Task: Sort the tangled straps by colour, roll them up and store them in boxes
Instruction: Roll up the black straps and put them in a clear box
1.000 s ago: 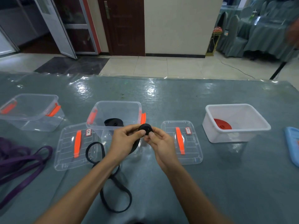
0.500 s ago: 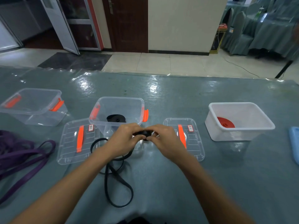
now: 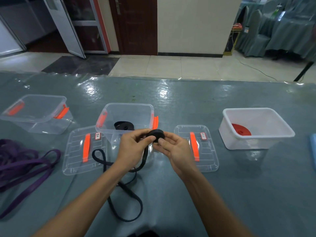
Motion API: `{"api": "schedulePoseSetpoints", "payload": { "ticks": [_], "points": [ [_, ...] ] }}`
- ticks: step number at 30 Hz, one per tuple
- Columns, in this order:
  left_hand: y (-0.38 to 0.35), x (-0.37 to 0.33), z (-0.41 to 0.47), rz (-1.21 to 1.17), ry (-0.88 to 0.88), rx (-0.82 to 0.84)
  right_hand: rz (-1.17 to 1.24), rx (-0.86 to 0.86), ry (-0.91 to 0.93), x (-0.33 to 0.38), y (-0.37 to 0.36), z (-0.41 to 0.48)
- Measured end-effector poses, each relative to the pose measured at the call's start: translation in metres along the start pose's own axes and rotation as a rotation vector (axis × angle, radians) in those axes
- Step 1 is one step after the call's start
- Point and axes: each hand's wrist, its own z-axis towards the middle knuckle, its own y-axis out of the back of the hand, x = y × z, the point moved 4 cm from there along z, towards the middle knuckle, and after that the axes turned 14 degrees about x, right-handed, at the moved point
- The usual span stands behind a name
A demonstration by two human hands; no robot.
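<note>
1. The fingertips (image 3: 151, 138) of both hands pinch a small black roll (image 3: 156, 134) - thumbs in front, the other fingers behind. I think they squeeze it so the wound part cannot spring open.
2. The left hand (image 3: 135, 147) grips the roll from one side and the right hand (image 3: 174, 151) from the other. Both are curled round it. They hold it up above the table (image 3: 171, 100), so the loose part can hang free and feed in.
3. The loose black strap (image 3: 126, 190) drops from the roll, goes past the left hand and lies in loops on the table near the person. A lot of it is not wound yet, so the rolling looks only partly done.
4. The middle box (image 3: 126, 105) sits open just behind the hands. One finished black roll (image 3: 124, 126) lies in it. This new roll likely goes there too - same colour, short reach.
5. The left lid (image 3: 75, 159) and the right lid (image 3: 208, 156) lie flat on each side of the hands. They are off, so the boxes stay open.
6. Well to the right, the white box (image 3: 256, 109) holds a red roll (image 3: 241, 130), so red looks sorted.
7. Far left, the clear box (image 3: 34, 100) stands near the purple straps (image 3: 22, 163). Those lie in a messy heap, not rolled. They are probably next, and the box may be for them.
</note>
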Motion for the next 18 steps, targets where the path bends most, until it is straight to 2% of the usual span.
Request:
{"api": "schedulePoseSetpoints", "payload": {
  "ticks": [2,5,7,9,14,18],
  "points": [
    [0.007,0.002,0.000,0.202,-0.003,0.058,-0.301,-0.007,-0.001,0.007,0.001,-0.001],
    [0.010,-0.002,0.000,0.518,-0.101,0.210,-0.931,0.043,0.027,0.022,0.002,0.001],
    [0.008,-0.007,0.003,0.593,-0.125,0.291,-1.094,0.108,0.001,0.027,0.000,0.004],
    [0.007,-0.011,0.008,0.583,-0.124,0.307,-1.046,0.108,-0.022,0.029,0.001,0.005],
    [0.004,-0.019,0.012,0.364,-0.085,0.218,-0.760,0.068,0.008,0.034,0.004,0.004],
    [0.003,-0.021,0.011,0.348,-0.096,0.207,-0.661,0.077,-0.001,0.028,0.001,0.002]
  ]
}}
